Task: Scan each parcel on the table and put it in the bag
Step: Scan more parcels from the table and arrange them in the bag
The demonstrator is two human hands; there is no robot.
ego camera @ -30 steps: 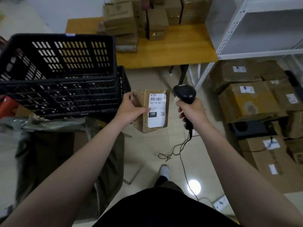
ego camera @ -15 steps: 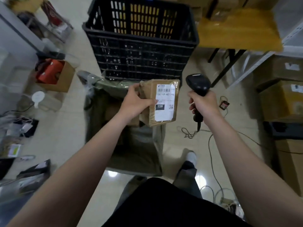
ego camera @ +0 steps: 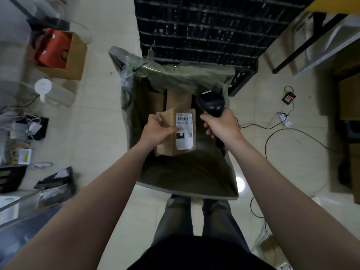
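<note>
- Left hand (ego camera: 155,129): fingers and thumb are curled round the left edge of a small brown cardboard parcel (ego camera: 166,146), and the thumb tip touches the edge of its label.
- Parcel: held in the air over the open mouth of the bag, face up. Its white shipping label (ego camera: 185,133) shows a barcode and a black "15H" block.
- Right hand (ego camera: 222,124): closed firmly round the handle of a black handheld barcode scanner (ego camera: 211,103). The scanner head sits just right of the parcel's upper corner, not touching it.
- Bag (ego camera: 187,172): olive green, mouth spread wide, standing on the tiled floor directly before the person's legs. Brown cartons (ego camera: 178,99) lie inside at the far end.
- Black plastic crate (ego camera: 204,26): beyond the bag, against its far rim.
- Dark cable (ego camera: 282,129): loose on the floor to the right.
- Open carton (ego camera: 76,61) holding a red item: on the floor at left, well apart from the bag.
</note>
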